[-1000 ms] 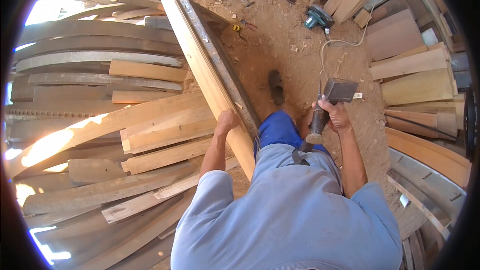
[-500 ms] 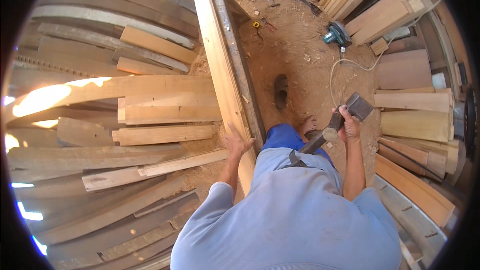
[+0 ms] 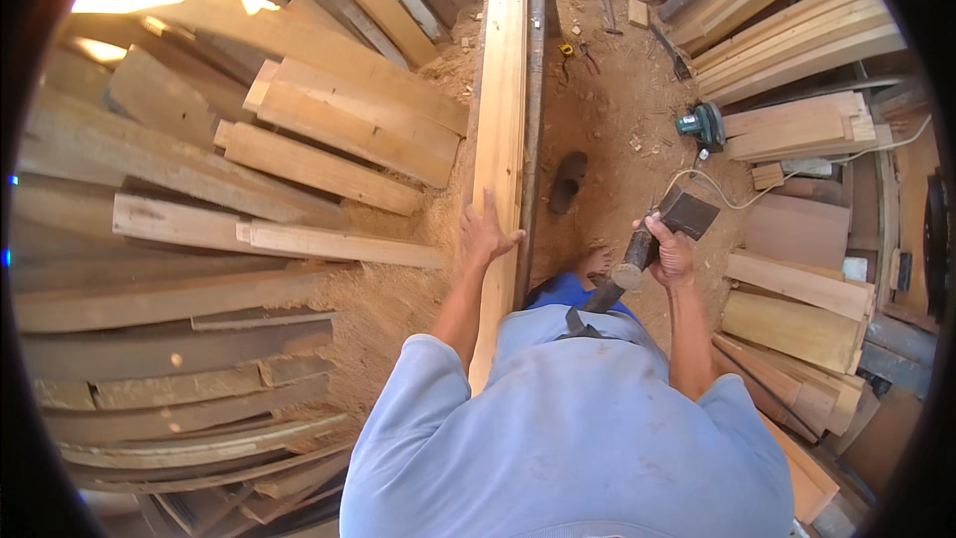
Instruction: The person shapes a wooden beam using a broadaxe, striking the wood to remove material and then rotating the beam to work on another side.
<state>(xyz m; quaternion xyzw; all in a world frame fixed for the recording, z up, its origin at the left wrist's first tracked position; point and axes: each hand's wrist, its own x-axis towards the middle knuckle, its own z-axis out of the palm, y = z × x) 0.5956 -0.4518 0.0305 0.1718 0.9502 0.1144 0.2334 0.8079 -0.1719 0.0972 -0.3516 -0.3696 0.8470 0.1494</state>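
My left hand (image 3: 485,231) lies on a long pale timber board (image 3: 501,90), fingers spread over its face and thumb toward its right edge. The board stretches away from my waist along a dark, worn beam (image 3: 535,70). To the right, my right hand (image 3: 673,251) is closed around a mallet-like tool (image 3: 689,215) with a dark, square, blocky head. Close against that hand is a thick round wooden piece (image 3: 627,276), its cut end facing me. A dark bar runs from it toward my shirt; whether these are one tool or two, I cannot tell.
Sawdust and chips cover the ground. A green circular saw (image 3: 701,124) with a pale cord (image 3: 732,201) lies at right. Pliers (image 3: 590,60), a hammer (image 3: 610,15) and a sandal (image 3: 568,181) lie beyond the beam. Stacked planks (image 3: 339,120) flank both sides.
The view has swung, so the board now runs nearly straight away from me and the side stacks have rotated. My left hand stays on the board; my right still grips the tool.
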